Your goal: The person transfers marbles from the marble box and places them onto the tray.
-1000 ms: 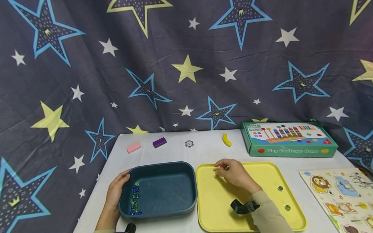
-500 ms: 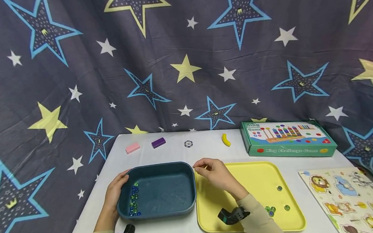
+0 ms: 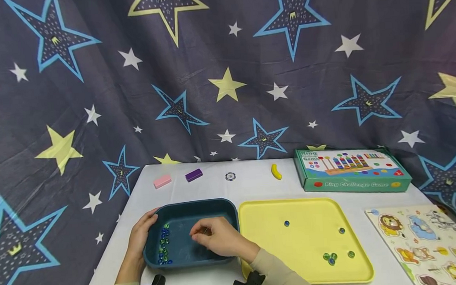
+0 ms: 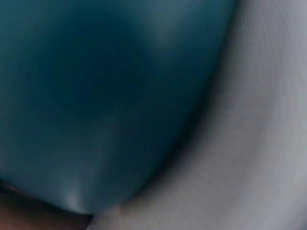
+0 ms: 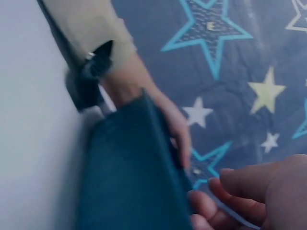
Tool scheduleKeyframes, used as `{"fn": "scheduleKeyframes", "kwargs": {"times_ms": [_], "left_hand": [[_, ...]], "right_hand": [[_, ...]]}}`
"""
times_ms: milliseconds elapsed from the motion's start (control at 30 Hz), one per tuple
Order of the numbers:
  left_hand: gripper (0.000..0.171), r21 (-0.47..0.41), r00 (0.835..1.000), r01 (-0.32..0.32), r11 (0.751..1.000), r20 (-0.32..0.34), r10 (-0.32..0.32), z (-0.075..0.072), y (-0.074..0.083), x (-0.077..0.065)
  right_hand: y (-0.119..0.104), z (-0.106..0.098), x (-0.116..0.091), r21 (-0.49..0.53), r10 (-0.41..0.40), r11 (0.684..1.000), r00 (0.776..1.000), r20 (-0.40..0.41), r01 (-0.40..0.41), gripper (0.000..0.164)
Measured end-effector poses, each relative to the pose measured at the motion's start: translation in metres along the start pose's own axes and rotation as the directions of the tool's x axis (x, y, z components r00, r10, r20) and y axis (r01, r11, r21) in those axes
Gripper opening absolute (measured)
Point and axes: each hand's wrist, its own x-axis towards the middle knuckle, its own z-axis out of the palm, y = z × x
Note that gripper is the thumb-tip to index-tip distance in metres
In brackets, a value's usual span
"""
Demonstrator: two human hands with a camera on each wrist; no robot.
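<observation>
My left hand (image 3: 139, 235) holds the dark teal plastic tub (image 3: 204, 262) at its left rim. Inside, along the left wall, lie several green and blue glass marbles (image 3: 164, 242). Over the middle of the tub is my right hand (image 3: 219, 238), thumb and forefinger pinched together; the marble between them is hidden now, though an earlier frame shows it at the fingertips. On the yellow tray (image 3: 267, 245) several more marbles (image 3: 330, 257) lie scattered. In the left wrist view the tub's wall (image 4: 96, 120) fills most of the picture, blurred.
A pink block (image 3: 162, 181), a purple block (image 3: 194, 175), a poker chip (image 3: 230, 176) and a toy banana (image 3: 276, 171) lie along the back. The green game box (image 3: 353, 175) stands at back right. An animal puzzle board (image 3: 429, 243) lies at the right edge.
My right hand has moved left from above the yellow tray, across the tub's right rim, to over its middle. My left hand stays at the left rim.
</observation>
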Motion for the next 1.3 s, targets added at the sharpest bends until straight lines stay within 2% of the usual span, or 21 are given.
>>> {"fn": "scheduleKeyframes", "kwargs": {"times_ms": [133, 300, 400, 533, 600, 767, 867, 1133, 1300], "left_hand": [[0.042, 0.011, 1.0, 0.014, 1.0, -0.004, -0.014, 0.0, 0.0, -0.001], [0.042, 0.021, 1.0, 0.013, 1.0, 0.001, -0.013, 0.0, -0.001, -0.001], [0.043, 0.015, 1.0, 0.013, 1.0, 0.01, -0.013, 0.0, -0.001, -0.001], [0.043, 0.013, 1.0, 0.012, 1.0, 0.01, -0.012, 0.0, -0.001, 0.0], [0.044, 0.016, 1.0, 0.015, 1.0, 0.007, -0.015, 0.0, -0.001, 0.0], [0.044, 0.023, 1.0, 0.019, 1.0, 0.004, -0.019, 0.0, 0.0, 0.0], [0.044, 0.015, 1.0, 0.016, 1.0, 0.009, -0.016, -0.001, 0.0, -0.001], [0.044, 0.011, 1.0, 0.017, 1.0, 0.023, -0.017, 0.0, 0.0, -0.002], [0.043, -0.004, 1.0, 0.026, 1.0, 0.017, -0.026, 0.001, 0.002, -0.002]], "right_hand": [[0.002, 0.017, 0.008, -0.026, 0.017, 1.0, 0.995, 0.102, -0.014, 0.018], [0.003, 0.031, 0.018, -0.075, 0.033, 0.997, 0.978, 0.208, -0.018, 0.023], [0.002, 0.037, 0.023, 0.001, 0.082, 0.996, 0.961, 0.264, -0.086, 0.025], [-0.001, 0.04, 0.029, 0.133, 0.163, 0.969, 0.947, 0.278, -0.206, 0.025], [-0.002, 0.041, 0.032, 0.092, 0.166, 0.976, 0.951, 0.262, -0.196, 0.025], [-0.005, 0.046, 0.036, -0.104, 0.134, 0.988, 0.954, 0.268, -0.11, 0.026], [-0.007, 0.051, 0.038, -0.151, 0.126, 0.985, 0.95, 0.285, -0.085, 0.026], [-0.011, 0.06, 0.046, -0.181, 0.135, 0.98, 0.932, 0.336, -0.077, 0.02], [-0.007, 0.063, 0.049, -0.128, 0.127, 0.988, 0.922, 0.366, -0.086, 0.014]]}}
